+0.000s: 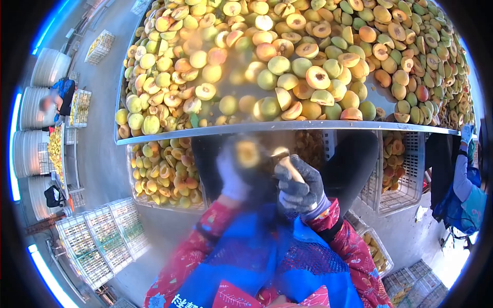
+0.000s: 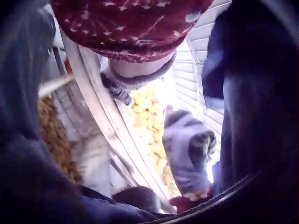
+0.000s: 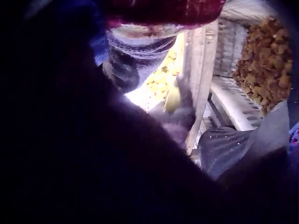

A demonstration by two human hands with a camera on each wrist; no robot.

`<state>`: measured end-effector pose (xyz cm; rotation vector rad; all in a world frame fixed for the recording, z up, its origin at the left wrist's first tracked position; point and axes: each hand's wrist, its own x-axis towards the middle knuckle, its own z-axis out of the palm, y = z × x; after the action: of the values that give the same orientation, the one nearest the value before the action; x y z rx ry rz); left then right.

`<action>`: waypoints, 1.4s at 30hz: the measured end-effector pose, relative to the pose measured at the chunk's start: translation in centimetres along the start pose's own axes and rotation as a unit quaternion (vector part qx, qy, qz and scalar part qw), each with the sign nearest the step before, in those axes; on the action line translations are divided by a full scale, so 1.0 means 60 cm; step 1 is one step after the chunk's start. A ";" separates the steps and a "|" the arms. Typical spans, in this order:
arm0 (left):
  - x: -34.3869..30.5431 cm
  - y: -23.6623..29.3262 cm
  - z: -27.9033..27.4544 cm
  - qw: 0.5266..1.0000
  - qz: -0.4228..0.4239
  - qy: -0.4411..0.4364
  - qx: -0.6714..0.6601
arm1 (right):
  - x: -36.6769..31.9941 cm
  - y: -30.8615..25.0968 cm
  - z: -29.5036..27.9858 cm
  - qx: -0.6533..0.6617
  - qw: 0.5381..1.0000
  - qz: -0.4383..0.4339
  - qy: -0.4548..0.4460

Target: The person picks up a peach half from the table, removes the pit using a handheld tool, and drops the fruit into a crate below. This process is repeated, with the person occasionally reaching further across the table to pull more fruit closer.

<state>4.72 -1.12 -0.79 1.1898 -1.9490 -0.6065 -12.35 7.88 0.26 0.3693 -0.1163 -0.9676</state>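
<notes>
In the head view my left hand point(image 1: 233, 177), gloved and blurred, holds a peach half point(image 1: 247, 154) with its cut orange face showing. Close beside it, my right hand point(image 1: 303, 187) in a grey glove grips a small tool by its pale wooden handle point(image 1: 291, 170). The tool's working end is blurred, near the peach half. Both hands are over my lap, just below the front edge of a metal table point(image 1: 287, 126) heaped with cut peaches point(image 1: 317, 77). In the left wrist view a striped glove point(image 2: 187, 149) shows against yellow fruit; its work is hidden.
Below the table edge stand a crate of peach halves point(image 1: 167, 174) on the left and a white crate point(image 1: 405, 179) on the right. Stacked crates point(image 1: 105, 238) stand at lower left. Another person point(image 1: 465, 187) works at far right, and one more point(image 1: 64, 97) at far left.
</notes>
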 end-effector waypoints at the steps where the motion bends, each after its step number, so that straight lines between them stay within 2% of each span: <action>1: 0.006 -0.023 -0.038 0.993 0.022 0.062 0.103 | -0.004 -0.007 -0.008 0.013 1.000 -0.018 -0.003; 2: 0.005 -0.029 -0.069 0.956 -0.197 0.137 -0.170 | -0.010 -0.019 -0.013 0.022 1.000 -0.005 0.002; 3: -0.002 -0.069 -0.113 0.966 -0.228 0.121 0.006 | -0.016 -0.028 -0.017 0.032 0.999 0.008 0.008; 4: 0.003 -0.091 -0.151 0.953 -0.127 0.099 0.255 | -0.018 -0.033 -0.023 0.040 0.999 0.007 0.036; 5: 0.005 -0.112 -0.162 0.924 -0.107 0.096 0.354 | -0.021 -0.032 -0.029 0.050 0.997 0.004 0.066; 7: 0.057 -0.066 -0.146 0.949 -0.069 0.067 0.301 | -0.018 -0.030 -0.036 0.051 0.994 0.003 0.095; 9: 0.117 -0.045 -0.098 0.957 0.021 -0.049 0.285 | -0.016 -0.025 -0.037 0.038 0.995 -0.001 0.093; 11: 0.173 -0.057 -0.034 0.936 0.089 -0.190 0.281 | -0.020 -0.023 -0.018 -0.002 0.994 -0.003 0.111; 13: 0.202 -0.130 0.030 0.901 0.218 -0.250 0.281 | -0.025 -0.024 -0.007 -0.032 0.995 -0.005 0.099; 16: 0.260 -0.093 0.020 0.884 0.074 -0.368 0.278 | -0.041 -0.021 0.012 -0.113 0.981 -0.041 0.150; 17: 0.260 -0.095 0.011 0.922 -0.061 -0.368 0.106 | -0.044 -0.020 0.021 -0.142 0.974 -0.051 0.168; 18: 0.255 -0.100 -0.006 0.914 -0.191 -0.352 -0.070 | -0.042 -0.013 0.040 -0.247 0.936 -0.086 0.235; 20: 0.207 -0.110 -0.018 0.886 -0.230 -0.276 -0.293 | -0.023 -0.001 0.061 -0.355 0.884 -0.109 0.284; 22: 0.152 -0.089 -0.026 0.927 -0.074 -0.235 -0.283 | -0.005 0.000 0.079 -0.467 0.818 -0.105 0.318; 23: 0.139 -0.069 -0.030 0.950 0.010 -0.224 -0.217 | 0.003 -0.002 0.067 -0.595 0.739 -0.155 0.273; 24: 0.131 -0.038 -0.036 0.964 0.090 -0.200 -0.148 | 0.011 -0.004 0.044 -0.707 0.640 -0.203 0.221; 26: 0.105 -0.006 -0.012 0.951 0.011 -0.165 -0.260 | 0.021 0.015 0.090 -0.748 0.581 -0.174 0.272; 28: 0.096 0.038 -0.023 0.919 -0.127 -0.206 -0.311 | 0.023 0.021 0.080 -0.813 0.488 -0.220 0.228; 30: 0.089 0.059 -0.028 0.919 -0.150 -0.219 -0.290 | 0.024 0.030 0.080 -0.862 0.386 -0.258 0.206; 32: 0.078 0.065 -0.031 0.925 -0.156 -0.237 -0.254 | 0.025 0.035 0.076 -0.857 0.392 -0.242 0.231; 33: 0.054 0.029 -0.020 0.971 0.025 -0.211 -0.113 | 0.025 0.037 0.073 -0.855 0.395 -0.233 0.242; 34: 0.029 -0.008 -0.010 0.974 0.187 -0.121 0.047 | 0.024 0.037 0.070 -0.876 0.364 -0.201 0.244; 36: 0.014 -0.011 -0.006 0.971 0.189 -0.131 0.063 | 0.023 0.036 0.062 -0.912 0.301 -0.136 0.244; 38: 0.002 -0.015 0.004 0.972 0.184 -0.117 0.085 | 0.026 0.032 0.044 -0.915 0.292 -0.230 0.160; 39: 0.000 -0.011 0.008 0.985 0.082 -0.150 0.025 | 0.027 0.032 0.040 -0.910 0.286 -0.276 0.117; 40: 0.001 -0.005 0.012 0.983 -0.020 -0.180 -0.036 | 0.027 0.034 0.041 -0.876 0.371 -0.277 0.136; 41: 0.005 0.002 0.010 0.972 -0.074 -0.205 -0.088 | 0.026 0.039 0.045 -0.834 0.453 -0.275 0.154; 42: 0.011 0.010 0.007 0.957 -0.130 -0.223 -0.136 | 0.023 0.039 0.054 -0.760 0.582 -0.232 0.172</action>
<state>3.89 -1.41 -0.36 1.2158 -1.9899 -1.3342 -10.59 7.07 4.03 -1.1027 1.2104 -1.1447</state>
